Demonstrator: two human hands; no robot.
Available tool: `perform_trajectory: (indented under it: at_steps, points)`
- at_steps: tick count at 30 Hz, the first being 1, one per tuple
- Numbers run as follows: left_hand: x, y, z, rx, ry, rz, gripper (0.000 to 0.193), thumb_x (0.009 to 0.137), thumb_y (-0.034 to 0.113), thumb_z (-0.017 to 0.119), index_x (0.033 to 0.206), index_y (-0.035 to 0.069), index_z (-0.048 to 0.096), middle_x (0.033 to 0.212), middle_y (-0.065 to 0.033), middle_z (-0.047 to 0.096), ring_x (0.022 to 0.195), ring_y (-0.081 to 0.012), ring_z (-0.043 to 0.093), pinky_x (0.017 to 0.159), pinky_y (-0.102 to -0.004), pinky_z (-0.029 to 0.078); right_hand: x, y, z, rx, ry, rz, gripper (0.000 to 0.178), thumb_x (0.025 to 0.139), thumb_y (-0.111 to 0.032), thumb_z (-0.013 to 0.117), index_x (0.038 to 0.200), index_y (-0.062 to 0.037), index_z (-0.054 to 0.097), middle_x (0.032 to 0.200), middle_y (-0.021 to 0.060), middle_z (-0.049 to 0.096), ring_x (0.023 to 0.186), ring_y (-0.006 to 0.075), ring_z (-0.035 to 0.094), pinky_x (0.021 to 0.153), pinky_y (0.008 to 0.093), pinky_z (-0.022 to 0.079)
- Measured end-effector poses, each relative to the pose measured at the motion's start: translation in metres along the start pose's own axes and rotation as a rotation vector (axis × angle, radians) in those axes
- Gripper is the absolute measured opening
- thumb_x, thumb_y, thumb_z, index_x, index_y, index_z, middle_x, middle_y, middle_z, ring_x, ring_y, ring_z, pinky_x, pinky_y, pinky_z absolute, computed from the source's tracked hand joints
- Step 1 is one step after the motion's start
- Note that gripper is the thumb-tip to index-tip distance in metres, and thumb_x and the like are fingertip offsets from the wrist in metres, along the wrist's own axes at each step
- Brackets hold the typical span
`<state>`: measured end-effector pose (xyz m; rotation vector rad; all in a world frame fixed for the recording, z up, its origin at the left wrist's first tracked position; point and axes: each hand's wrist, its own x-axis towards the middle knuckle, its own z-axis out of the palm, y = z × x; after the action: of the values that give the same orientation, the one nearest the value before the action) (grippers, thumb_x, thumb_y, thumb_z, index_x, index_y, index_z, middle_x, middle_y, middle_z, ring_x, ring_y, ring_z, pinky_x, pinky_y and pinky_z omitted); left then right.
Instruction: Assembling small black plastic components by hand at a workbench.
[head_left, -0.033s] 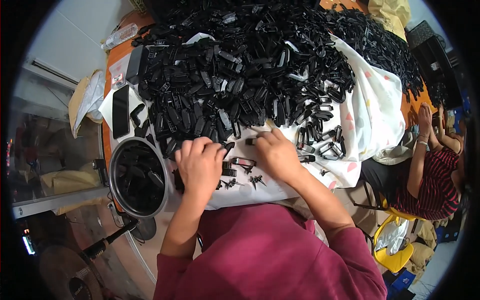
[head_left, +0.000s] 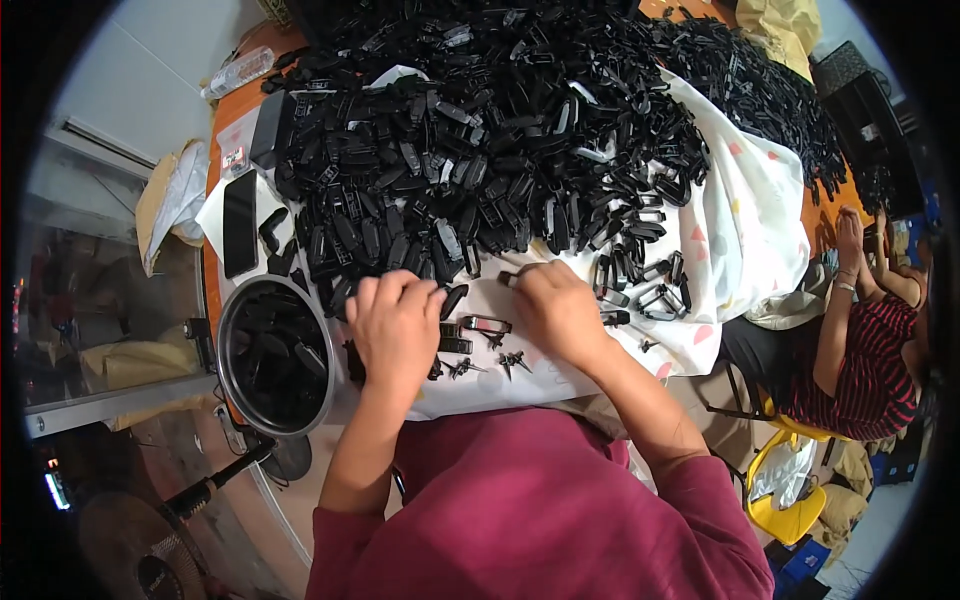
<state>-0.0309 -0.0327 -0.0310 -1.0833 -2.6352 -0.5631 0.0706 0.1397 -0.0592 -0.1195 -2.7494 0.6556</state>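
Note:
My left hand lies palm down at the near edge of a large pile of black plastic clip-like parts. Its fingers curl downward with the tips hidden, so what they grip does not show; one curved black part is beside them. My right hand pinches a small black plastic part, mostly covered by the fingers. Between the hands, an oblong black part with a reddish strip lies on the white cloth. Small dark pieces with metal pins are close to it.
At left stands a round metal bowl of black parts, with a dark phone behind it. A plastic bottle lies at the far left. Another person in a striped top sits at right, near a yellow chair.
My left hand has shifted slightly left and away from me. My right hand has moved a little to the right, and the small part in its fingers has tilted.

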Motion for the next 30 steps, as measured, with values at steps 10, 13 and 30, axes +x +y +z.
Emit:
perform_trajectory:
  at_steps: [10, 13, 30]
  points:
    - [0.056, 0.012, 0.021, 0.072, -0.037, 0.068, 0.022, 0.065, 0.023, 0.072, 0.081, 0.01, 0.064, 0.089, 0.0021, 0.056, 0.088, -0.0198, 0.047, 0.076, -0.0351, 0.032, -0.013, -0.003, -0.018, 0.884, 0.177, 0.545, 0.021, 0.08, 0.006, 0.057, 0.101, 0.0022, 0.058, 0.102, 0.0111, 0.06, 0.085, 0.0156, 0.061, 0.065, 0.0262, 0.055]
    - [0.042, 0.012, 0.026, -0.032, -0.003, 0.149, 0.018, 0.067, 0.019, 0.07, 0.078, 0.01, 0.06, 0.092, 0.0024, 0.06, 0.088, -0.0192, 0.05, 0.077, -0.0352, 0.032, -0.012, -0.006, -0.032, 1.401, 0.307, 0.564, 0.024, 0.082, 0.003, 0.057, 0.107, 0.0034, 0.055, 0.106, 0.017, 0.059, 0.093, 0.0256, 0.061, 0.068, 0.0303, 0.056]
    - [0.028, 0.027, -0.027, -0.675, -0.086, 0.31, 0.031, 0.065, 0.011, 0.077, 0.092, 0.003, 0.065, 0.075, -0.0072, 0.064, 0.069, -0.0134, 0.06, 0.058, -0.0244, 0.047, -0.006, -0.029, -0.068, 0.229, 0.142, -0.134, 0.043, 0.065, 0.009, 0.064, 0.106, -0.0044, 0.062, 0.084, 0.0094, 0.059, 0.063, 0.0227, 0.054, 0.053, 0.0313, 0.044]
